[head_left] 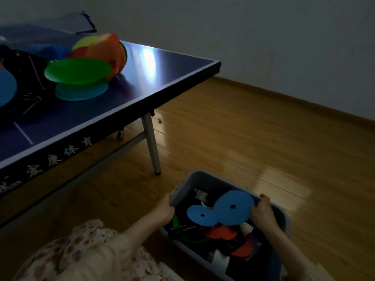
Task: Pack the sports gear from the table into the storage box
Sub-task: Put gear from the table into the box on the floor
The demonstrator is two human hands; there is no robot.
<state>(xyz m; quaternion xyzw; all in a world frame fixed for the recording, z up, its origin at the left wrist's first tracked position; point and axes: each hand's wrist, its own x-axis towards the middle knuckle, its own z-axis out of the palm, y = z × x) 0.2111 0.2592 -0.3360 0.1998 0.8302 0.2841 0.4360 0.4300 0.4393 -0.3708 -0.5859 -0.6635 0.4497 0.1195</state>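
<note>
A grey storage box (205,178) stands on the wooden floor below the table corner. Inside lie two blue discs (233,207), red discs (221,232), a green disc edge, black gear and white shuttlecock feathers. My left hand (165,207) grips the box's left rim. My right hand (261,211) grips the right rim, touching the larger blue disc. On the blue table (142,88) remain a green cone disc (78,71) on a teal one, a leaning stack of orange, red and yellow discs (103,50), and a black bag (22,78).
A table leg (151,142) stands just behind the box. A small white ball (160,119) lies on the floor under the table. A net post sits at the table's far end. Open wooden floor stretches right to the wall.
</note>
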